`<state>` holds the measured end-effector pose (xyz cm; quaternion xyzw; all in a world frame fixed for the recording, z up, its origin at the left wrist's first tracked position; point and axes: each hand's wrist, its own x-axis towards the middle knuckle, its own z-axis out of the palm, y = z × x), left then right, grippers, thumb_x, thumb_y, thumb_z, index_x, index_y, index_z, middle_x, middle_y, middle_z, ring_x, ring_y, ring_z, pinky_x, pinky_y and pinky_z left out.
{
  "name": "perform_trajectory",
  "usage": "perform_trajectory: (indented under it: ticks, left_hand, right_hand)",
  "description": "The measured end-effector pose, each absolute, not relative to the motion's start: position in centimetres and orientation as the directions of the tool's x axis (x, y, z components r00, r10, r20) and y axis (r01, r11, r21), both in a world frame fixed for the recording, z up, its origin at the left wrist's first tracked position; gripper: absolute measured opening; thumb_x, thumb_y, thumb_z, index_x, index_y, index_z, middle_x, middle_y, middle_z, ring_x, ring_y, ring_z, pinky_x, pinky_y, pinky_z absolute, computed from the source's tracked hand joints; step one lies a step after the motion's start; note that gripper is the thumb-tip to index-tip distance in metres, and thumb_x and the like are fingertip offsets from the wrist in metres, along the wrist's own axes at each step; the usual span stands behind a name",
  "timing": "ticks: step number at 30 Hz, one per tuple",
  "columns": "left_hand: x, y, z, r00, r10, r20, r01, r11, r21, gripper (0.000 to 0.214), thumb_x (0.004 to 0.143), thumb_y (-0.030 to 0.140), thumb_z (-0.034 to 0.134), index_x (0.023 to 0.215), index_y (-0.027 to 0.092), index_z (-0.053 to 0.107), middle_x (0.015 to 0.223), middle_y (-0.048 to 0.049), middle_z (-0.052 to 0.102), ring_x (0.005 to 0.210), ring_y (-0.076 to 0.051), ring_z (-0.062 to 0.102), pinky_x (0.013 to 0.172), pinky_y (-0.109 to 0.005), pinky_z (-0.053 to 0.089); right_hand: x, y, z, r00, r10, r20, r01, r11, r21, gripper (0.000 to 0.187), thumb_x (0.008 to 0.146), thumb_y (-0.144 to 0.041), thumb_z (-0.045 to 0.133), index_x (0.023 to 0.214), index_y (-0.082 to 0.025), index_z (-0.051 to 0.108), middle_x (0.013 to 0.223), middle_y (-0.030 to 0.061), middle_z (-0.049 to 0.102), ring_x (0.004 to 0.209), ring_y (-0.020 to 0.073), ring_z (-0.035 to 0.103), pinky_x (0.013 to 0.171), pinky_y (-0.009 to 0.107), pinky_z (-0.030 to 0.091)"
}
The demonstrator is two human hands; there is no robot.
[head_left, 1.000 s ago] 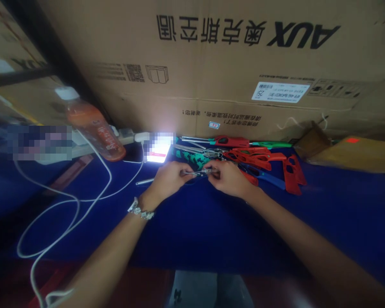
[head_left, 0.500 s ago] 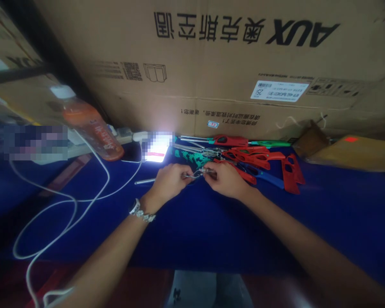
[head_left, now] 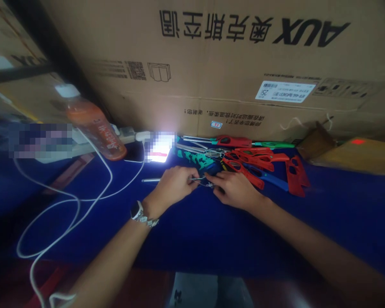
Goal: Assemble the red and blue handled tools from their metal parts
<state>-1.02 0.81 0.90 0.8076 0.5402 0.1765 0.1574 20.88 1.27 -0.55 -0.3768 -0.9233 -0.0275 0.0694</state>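
Observation:
My left hand [head_left: 176,187], a watch on its wrist, is closed on a thin metal rod [head_left: 154,180] whose end sticks out to the left. My right hand [head_left: 235,190] rests just to the right, fingers curled and pinching a small wire piece [head_left: 205,184] between the two hands. Both hands sit low over the blue table cover [head_left: 211,231]. Directly behind them lies a pile of red, green and blue plastic lighter shells [head_left: 259,160] and metal tubes [head_left: 192,149].
A big cardboard box [head_left: 211,64] walls off the back. At the left stand an orange drink bottle [head_left: 93,126], a power strip [head_left: 83,143] and looping white cables [head_left: 67,201]. A glowing phone [head_left: 160,147] lies behind my left hand. Wooden pieces [head_left: 356,154] sit far right.
Both hands have dropped slightly toward the cloth and shifted a little right. The wire piece between them now sits lower, and a red shell behind my right hand is uncovered.

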Motion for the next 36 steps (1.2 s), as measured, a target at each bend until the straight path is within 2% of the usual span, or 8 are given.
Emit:
perform_trajectory:
  ticks: [6,11,14,18,25,31,33,36]
  left_hand:
    - [-1.0,0.7,0.6,0.329,0.933,0.144,0.823,-0.358,0.44,0.012,0.087,0.031,0.062,0.084,0.026,0.072,0.062,0.0037,0.064,0.051,-0.013,0.054,0.053,-0.026,0.029]
    - [-1.1,0.9,0.6,0.31,0.943,0.123,0.817,-0.33,0.472,0.01,0.084,0.034,0.069,0.089,0.027,0.074,0.064,0.004,0.065,0.055,-0.014,0.057,0.054,-0.025,0.031]
    - [-1.3,1.1,0.6,0.316,0.942,0.11,0.817,-0.33,0.473,0.008,0.083,0.031,0.07,0.089,0.028,0.075,0.065,0.0042,0.065,0.058,-0.014,0.058,0.055,-0.025,0.03]
    - [-1.7,1.4,0.6,0.324,0.938,0.121,0.792,-0.339,0.507,0.01,0.087,0.032,0.068,0.085,0.026,0.075,0.063,0.004,0.065,0.057,-0.013,0.056,0.055,-0.025,0.03]
    - [-2.0,1.7,0.5,0.35,0.927,0.135,0.699,-0.355,0.621,0.02,0.088,0.04,0.066,0.085,0.023,0.076,0.065,0.0028,0.065,0.057,-0.012,0.053,0.054,-0.024,0.032]
    - [-2.1,1.9,0.8,0.424,0.897,0.125,0.577,-0.373,0.727,0.028,0.089,0.041,0.064,0.075,0.018,0.069,0.059,0.0028,0.057,0.055,-0.011,0.05,0.051,-0.024,0.035]
    - [-2.4,2.0,0.7,0.411,0.901,0.137,0.577,-0.374,0.726,0.02,0.085,0.039,0.069,0.088,0.019,0.07,0.062,0.0038,0.058,0.054,-0.011,0.051,0.052,-0.024,0.038]
    - [-3.0,2.4,0.3,0.388,0.901,0.194,0.59,-0.405,0.698,0.039,0.078,0.031,0.077,0.113,0.021,0.065,0.079,0.0019,0.064,0.06,-0.012,0.055,0.057,-0.025,0.045]
  right_hand:
    - [20.8,0.8,-0.7,-0.709,0.687,0.161,0.697,0.717,0.006,0.05,0.09,-0.017,0.05,0.14,-0.012,0.057,0.092,0.0105,0.073,0.084,0.023,0.067,0.066,0.032,0.045]
    - [20.9,1.1,-1.5,-0.615,0.744,0.262,0.717,0.666,-0.208,0.039,0.09,-0.018,0.053,0.127,-0.021,0.065,0.098,0.0076,0.075,0.083,0.0208,0.068,0.07,0.03,0.046]
    - [20.6,1.4,-1.6,-0.577,0.765,0.286,0.687,0.644,-0.337,0.031,0.088,-0.016,0.056,0.115,-0.022,0.069,0.089,0.0036,0.074,0.075,0.0168,0.066,0.067,0.027,0.044]
    - [20.3,1.7,-1.3,-0.491,0.813,0.312,0.67,0.582,-0.461,0.024,0.086,-0.019,0.061,0.108,-0.022,0.07,0.068,-0.0026,0.062,0.056,0.0115,0.053,0.058,0.024,0.037]
    - [20.4,1.9,-1.2,-0.458,0.826,0.329,0.553,0.554,-0.622,0.003,0.086,-0.022,0.064,0.086,-0.02,0.066,0.059,-0.007,0.046,0.051,0.0087,0.042,0.054,0.022,0.032]
    - [20.9,2.6,0.1,-0.525,0.788,0.322,0.567,0.606,-0.558,0.006,0.086,-0.024,0.066,0.083,-0.02,0.068,0.06,-0.0059,0.05,0.053,0.0091,0.045,0.057,0.022,0.033]
    - [21.0,3.1,0.4,-0.542,0.781,0.309,0.594,0.617,-0.516,0.005,0.086,-0.025,0.067,0.085,-0.02,0.07,0.061,-0.0052,0.054,0.054,0.0093,0.047,0.058,0.022,0.034]
    - [21.1,3.9,0.4,-0.562,0.782,0.27,0.611,0.612,-0.503,0.006,0.087,-0.025,0.067,0.086,-0.021,0.071,0.062,-0.0052,0.057,0.054,0.0091,0.047,0.057,0.022,0.033]
